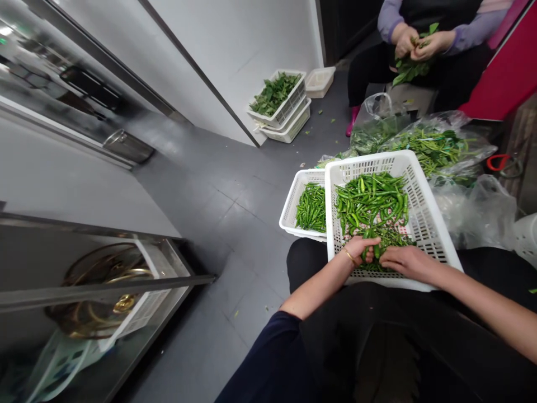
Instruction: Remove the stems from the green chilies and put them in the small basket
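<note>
A white slotted plastic basket [428, 210] rests on my lap. Whole green chili peppers [371, 198] fill its far part, and a pile of thin green stems [392, 234] lies nearer to me. My left hand [359, 249], a gold bangle at its wrist, is closed around a few green chilies [376, 249], thumb stretched over them. From the other side my right hand [403, 261] has its fingers pinched together at the lower end of the chilies. Its fingertips are partly hidden.
Left of my lap stands another white basket [289, 215] of green chilies. Bags of leafy greens [436, 148] lie ahead on the right. Beyond, a co-worker's hands [423, 46] hold leafy stems. Stacked baskets [289, 130] stand by the wall, a metal shelf [168, 285] at left.
</note>
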